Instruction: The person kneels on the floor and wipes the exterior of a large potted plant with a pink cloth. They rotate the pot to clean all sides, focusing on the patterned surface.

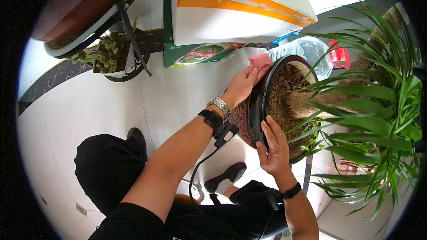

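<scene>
My left hand (241, 85) holds a folded pink cloth (261, 65) against the outer side of a dark glazed plant pot (256, 103), just below its black rim. Its wrist carries a metal watch and a black strap with a cabled module. My right hand (276, 146) rests on the near part of the pot's rim, fingers apart, with the thumb on the outer side. Brown soil (278, 90) fills the pot around a thick trunk (310, 104). Long green leaves (363, 120) spread to the right and hide part of the rim and soil.
Behind the pot lies a clear plastic bottle (305, 51) with a red cap. A white foam box (233, 23) with orange tape stands on a green beer carton (173, 53). To the left are a potted cactus (111, 51) and a large brown pot (90, 13). A black cable hangs below my left wrist.
</scene>
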{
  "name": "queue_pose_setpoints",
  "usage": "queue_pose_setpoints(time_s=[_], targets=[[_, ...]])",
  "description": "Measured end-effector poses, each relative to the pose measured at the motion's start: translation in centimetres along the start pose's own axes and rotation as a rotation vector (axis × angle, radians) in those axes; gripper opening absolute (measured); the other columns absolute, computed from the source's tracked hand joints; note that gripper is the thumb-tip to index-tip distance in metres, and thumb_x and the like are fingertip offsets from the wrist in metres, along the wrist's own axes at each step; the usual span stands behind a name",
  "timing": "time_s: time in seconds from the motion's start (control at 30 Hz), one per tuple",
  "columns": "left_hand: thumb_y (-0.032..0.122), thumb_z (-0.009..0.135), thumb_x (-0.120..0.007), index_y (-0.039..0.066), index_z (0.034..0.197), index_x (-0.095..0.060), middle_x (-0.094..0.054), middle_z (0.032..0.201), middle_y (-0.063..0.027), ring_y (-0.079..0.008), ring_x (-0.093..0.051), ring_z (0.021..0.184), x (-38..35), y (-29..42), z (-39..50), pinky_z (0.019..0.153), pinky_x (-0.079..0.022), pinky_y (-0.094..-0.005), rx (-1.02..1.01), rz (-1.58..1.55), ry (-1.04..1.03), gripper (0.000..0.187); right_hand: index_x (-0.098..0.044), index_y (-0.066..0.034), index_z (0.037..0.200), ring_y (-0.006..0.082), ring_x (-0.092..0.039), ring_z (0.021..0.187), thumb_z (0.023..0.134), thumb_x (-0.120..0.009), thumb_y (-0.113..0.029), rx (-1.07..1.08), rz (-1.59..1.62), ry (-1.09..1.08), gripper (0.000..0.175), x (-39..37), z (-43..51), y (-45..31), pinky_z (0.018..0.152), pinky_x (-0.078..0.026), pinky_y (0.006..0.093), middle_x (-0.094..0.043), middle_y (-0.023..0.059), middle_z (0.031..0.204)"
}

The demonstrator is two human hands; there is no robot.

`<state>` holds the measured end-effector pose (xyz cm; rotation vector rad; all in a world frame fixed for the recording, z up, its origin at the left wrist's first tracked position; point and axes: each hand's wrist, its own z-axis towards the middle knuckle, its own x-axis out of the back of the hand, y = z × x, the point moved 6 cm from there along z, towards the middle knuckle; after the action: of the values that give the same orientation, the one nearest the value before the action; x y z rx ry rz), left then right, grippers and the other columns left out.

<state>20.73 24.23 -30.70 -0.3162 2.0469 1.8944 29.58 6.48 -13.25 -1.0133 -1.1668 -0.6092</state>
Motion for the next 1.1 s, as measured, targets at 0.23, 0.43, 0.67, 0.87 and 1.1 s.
queue_pose_setpoints(time_s=[0.23, 0.43, 0.67, 0.87, 1.1], targets=[[0.042, 0.108, -0.046, -0.001, 0.141, -0.055, -0.066, 0.131, -0.0117, -0.0187, -0.06, 0.115, 1.9, -5.2, 4.6, 0.103, -0.043, -0.0313, 0.288, 0.087, -0.143, 0.055, -0.059, -0.0094, 0.141, 0.0398, -0.052, 0.135, 0.092, -0.068, -0.015, -0.034, 0.008, -0.025, 0.051, -0.2, 0.2, 0.8, 0.11, -0.043, 0.0501, -0.053, 0.0152, 0.149], [0.045, 0.107, -0.042, -0.001, 0.145, -0.052, -0.063, 0.132, -0.0103, -0.0181, -0.056, 0.112, 3.5, -14.1, 3.1, 0.098, -0.045, -0.0305, 0.551, -0.254, -0.131, 0.06, -0.057, -0.0116, 0.144, 0.0416, -0.052, 0.134, 0.09, -0.069, -0.014, -0.013, 0.017, -0.046, 0.056, -0.2, 0.3, 1.2, 0.106, -0.044, 0.0521, -0.053, 0.0148, 0.148], [0.05, 0.106, -0.042, 0.002, 0.144, -0.051, -0.063, 0.127, -0.0113, -0.0186, -0.056, 0.104, 4.4, -17.5, 0.7, 0.076, -0.047, -0.0354, 0.657, -0.137, -0.177, 0.062, -0.057, -0.0128, 0.143, 0.0426, -0.052, 0.133, 0.089, -0.069, -0.013, -0.008, 0.048, -0.029, 0.056, 0.1, 0.5, 1.2, 0.108, -0.044, 0.0523, -0.054, 0.0147, 0.148], [0.048, 0.106, -0.044, 0.004, 0.143, -0.053, -0.066, 0.124, -0.01, -0.0184, -0.059, 0.102, 4.0, -10.1, 0.3, 0.082, -0.048, -0.0319, 0.541, -0.063, -0.061, 0.059, -0.058, -0.0125, 0.143, 0.0419, -0.053, 0.132, 0.09, -0.067, -0.012, 0.004, 0.038, 0.013, 0.054, 0.3, 0.4, 0.8, 0.11, -0.043, 0.0518, -0.054, 0.0145, 0.148], [0.043, 0.11, -0.041, 0.0, 0.142, -0.052, -0.061, 0.138, -0.0114, -0.0172, -0.059, 0.115, 1.4, -1.1, 0.8, 0.107, -0.043, -0.0313, 0.181, -0.089, -0.159, 0.055, -0.055, -0.0114, 0.145, 0.0407, -0.051, 0.134, 0.089, -0.067, -0.011, 0.006, 0.021, 0.023, 0.057, 0.3, 0.2, 0.2, 0.112, -0.041, 0.0502, -0.052, 0.015, 0.15]])
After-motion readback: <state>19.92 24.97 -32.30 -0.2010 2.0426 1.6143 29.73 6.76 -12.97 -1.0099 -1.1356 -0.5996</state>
